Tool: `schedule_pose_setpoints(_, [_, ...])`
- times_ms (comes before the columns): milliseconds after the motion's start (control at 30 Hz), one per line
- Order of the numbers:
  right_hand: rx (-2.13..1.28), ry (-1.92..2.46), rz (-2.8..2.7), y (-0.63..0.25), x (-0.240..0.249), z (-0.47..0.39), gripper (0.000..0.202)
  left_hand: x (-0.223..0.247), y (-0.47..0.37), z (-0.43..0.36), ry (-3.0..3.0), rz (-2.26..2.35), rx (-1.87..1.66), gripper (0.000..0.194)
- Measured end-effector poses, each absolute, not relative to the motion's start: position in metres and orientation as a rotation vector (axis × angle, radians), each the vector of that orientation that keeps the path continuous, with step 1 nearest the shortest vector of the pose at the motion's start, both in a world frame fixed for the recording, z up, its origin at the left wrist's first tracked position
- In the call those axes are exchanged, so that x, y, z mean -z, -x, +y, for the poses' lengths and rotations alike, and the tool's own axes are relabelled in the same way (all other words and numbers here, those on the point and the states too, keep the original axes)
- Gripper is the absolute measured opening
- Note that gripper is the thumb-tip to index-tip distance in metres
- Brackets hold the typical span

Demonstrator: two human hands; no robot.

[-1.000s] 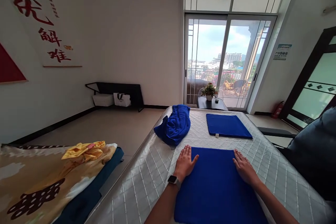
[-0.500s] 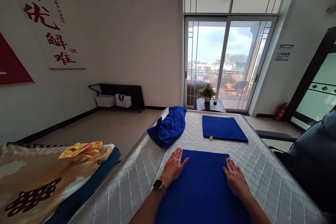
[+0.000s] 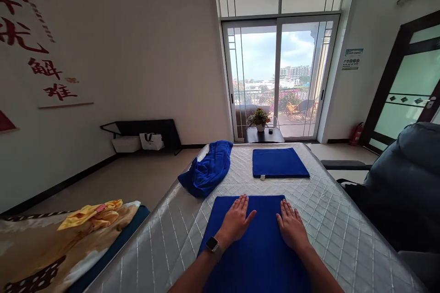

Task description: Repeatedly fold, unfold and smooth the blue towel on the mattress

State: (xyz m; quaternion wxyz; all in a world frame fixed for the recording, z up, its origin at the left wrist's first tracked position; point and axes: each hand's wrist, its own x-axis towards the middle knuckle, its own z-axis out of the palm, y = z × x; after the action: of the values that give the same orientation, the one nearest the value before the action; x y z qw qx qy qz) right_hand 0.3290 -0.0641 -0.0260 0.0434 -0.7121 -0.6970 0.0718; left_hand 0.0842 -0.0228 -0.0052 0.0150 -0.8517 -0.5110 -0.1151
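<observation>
A flat blue cloth (image 3: 259,242) lies in front of me on the quilted silver mattress (image 3: 172,224). My left hand (image 3: 237,219), with a watch (image 3: 212,243) on the wrist, rests flat on its upper left part, thumb spread. Flat on the cloth's right side, near the far corner, is my right hand (image 3: 292,224), fingers stretched out. Neither hand grips anything. Beyond them, a folded blue cloth (image 3: 280,163) with a small white tag lies to the right, and a crumpled blue cloth (image 3: 208,169) lies to the left.
At the lower left is a patterned blanket (image 3: 75,242) with a yellow cloth (image 3: 91,215) on it. A small dark table (image 3: 263,135) with a potted plant (image 3: 260,119) stands past the mattress's far edge. A dark padded chair (image 3: 409,178) is at the right.
My left hand has moved inward from the cloth's left edge, uncovering the far left corner. My right hand remains at the right side. The view has turned slightly right.
</observation>
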Motion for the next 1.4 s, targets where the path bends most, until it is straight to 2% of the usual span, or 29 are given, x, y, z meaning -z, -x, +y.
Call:
schedule_pose_setpoints(133, [-0.2, 2.14, -2.19, -0.332, 0.03, -0.065, 0.063, 0.013, -0.168, -0.043, 2.847, -1.333, 0.489, 0.071])
schedule_pose_setpoints(333, [-0.152, 2.133, -2.203, -0.336, 0.038, -0.067, 0.064, 0.025, -0.208, -0.049, 2.895, -1.495, 0.532, 0.072])
schedule_pose_setpoints(733, [-0.185, 2.152, -2.122, -0.334, 0.045, -0.063, 0.066, 0.025, -0.079, -0.041, 2.635, -1.84, 0.312, 0.079])
schedule_pose_setpoints(967, [-0.087, 2.162, -2.171, -0.336, 0.052, -0.062, 0.067, 0.029, 0.005, -0.039, 2.461, -1.969, 0.334, 0.079])
schedule_pose_setpoints(1133, [-0.079, 2.1, -2.123, -0.337, 0.059, -0.062, 0.067, 0.035, 0.021, -0.04, 2.447, -1.923, 0.379, 0.074])
schedule_pose_setpoints(1400, [-0.03, 2.143, -2.146, -0.34, 0.066, -0.061, 0.067, 0.038, 0.017, -0.042, 2.447, -1.992, 0.461, 0.084])
